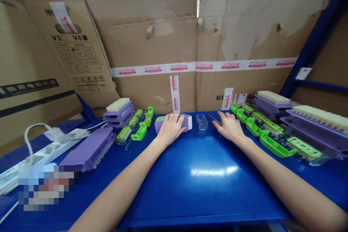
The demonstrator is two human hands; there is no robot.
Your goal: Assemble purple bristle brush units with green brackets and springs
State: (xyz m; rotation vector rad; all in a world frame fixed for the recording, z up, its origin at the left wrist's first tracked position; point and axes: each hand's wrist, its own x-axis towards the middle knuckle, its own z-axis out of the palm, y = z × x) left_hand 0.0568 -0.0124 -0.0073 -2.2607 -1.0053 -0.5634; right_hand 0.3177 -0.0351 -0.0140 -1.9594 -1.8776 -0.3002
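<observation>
My left hand [170, 127] lies palm down near the table's back edge, its fingers closed over a purple, green and white brush body [189, 122]. Just right of it stands a small clear plastic box [202, 122]. My right hand [230, 127] curls over a thin dark pointed tool [214, 119], which shows between thumb and forefinger; its rear end is hidden under the palm. The tool's exact kind is too small to make out.
Purple bristled plates [89, 148] and stacked brush heads [119, 112] sit left, beside green handles [139, 132], springs and a white power strip [40, 156]. More green handles [276, 145] and purple brush heads [315, 127] line the right. Cardboard [152, 43] walls the blue table's [168, 188] back.
</observation>
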